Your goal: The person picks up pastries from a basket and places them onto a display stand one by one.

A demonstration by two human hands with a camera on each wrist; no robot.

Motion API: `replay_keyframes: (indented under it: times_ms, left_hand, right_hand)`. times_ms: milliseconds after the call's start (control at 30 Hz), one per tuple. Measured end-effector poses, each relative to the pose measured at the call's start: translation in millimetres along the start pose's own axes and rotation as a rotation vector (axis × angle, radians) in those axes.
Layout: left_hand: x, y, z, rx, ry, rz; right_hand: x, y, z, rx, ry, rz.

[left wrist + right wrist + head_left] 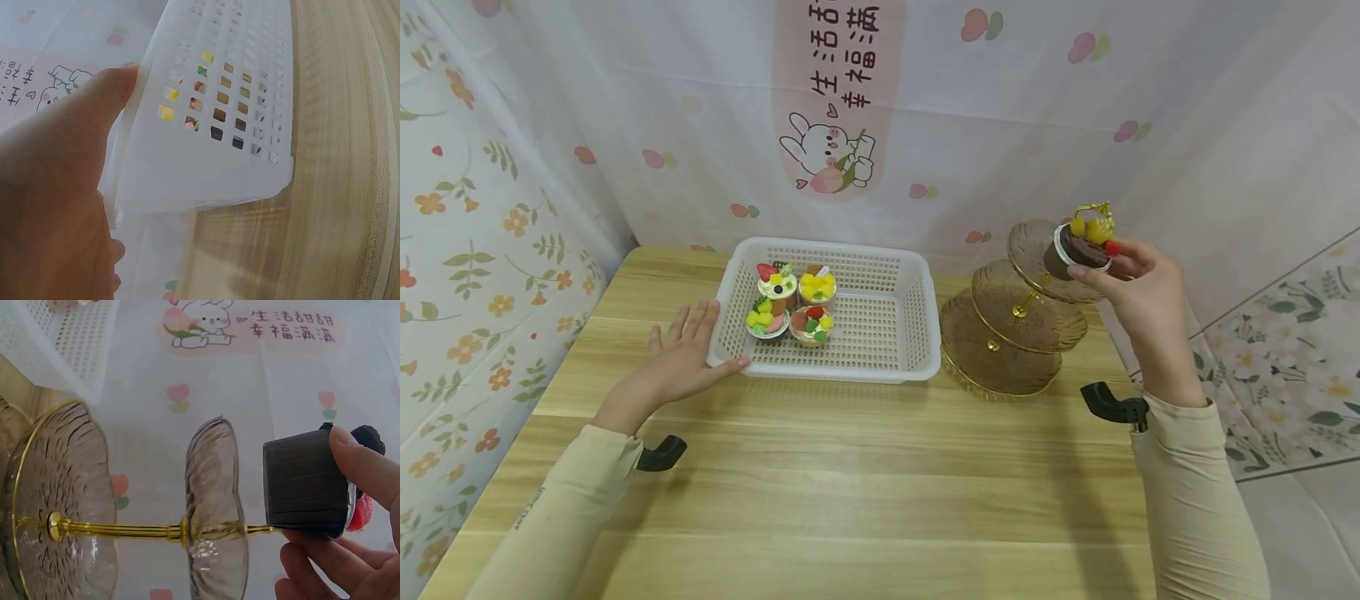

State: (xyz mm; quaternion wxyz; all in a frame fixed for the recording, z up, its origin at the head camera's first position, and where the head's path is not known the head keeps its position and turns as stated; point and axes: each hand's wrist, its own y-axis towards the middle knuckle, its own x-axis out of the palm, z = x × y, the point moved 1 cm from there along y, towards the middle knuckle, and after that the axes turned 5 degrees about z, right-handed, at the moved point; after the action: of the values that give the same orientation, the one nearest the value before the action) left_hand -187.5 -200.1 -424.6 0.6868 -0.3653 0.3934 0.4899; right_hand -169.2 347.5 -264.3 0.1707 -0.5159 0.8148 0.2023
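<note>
Right grip (1142,287) pinches a pleated, dark cupcake (1078,250)!
Left grip (679,360), spread wide, touches the perforated basket (842,375); rippled stand (1011,367) below right grip.

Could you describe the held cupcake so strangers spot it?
On the wooden table, find the tiered stand at right. Above its top tier, a right hand holds the dark cupcake. It alone is outside the white basket, where four others sit.
</note>
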Motion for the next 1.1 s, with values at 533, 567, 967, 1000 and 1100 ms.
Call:
replay_keyframes:
  times_ms: [533, 567, 967, 1000, 1100]
  left_hand:
    - [-0.5, 0.9, -0.8, 0.002, 0.007, 0.0]
    - [-0.4, 0.8, -0.8, 0.001, 0.01, 0.0]
    - [-0.6, 0.0, -0.2, -0.001, -0.001, -0.002]
    - [-0.7, 0.0, -0.2, -0.001, -0.004, -0.003]
    - [-0.6, -0.2, -0.2, -0.001, -0.007, -0.005]
  right_hand:
    - [3.0, 1.1, 16.7, -0.002, -0.073, 0.02]
    - [3.2, 1.0, 17.3, 0.002, -0.076, 0.02]
    - [7.4, 2.8, 26.1, 0.041, -0.149, -0.001]
    - [7.6, 2.9, 26.8, 0.041, -0.157, -0.001]
    - [8.1, 3.0, 27.9, 0.04, -0.185, -0.002]
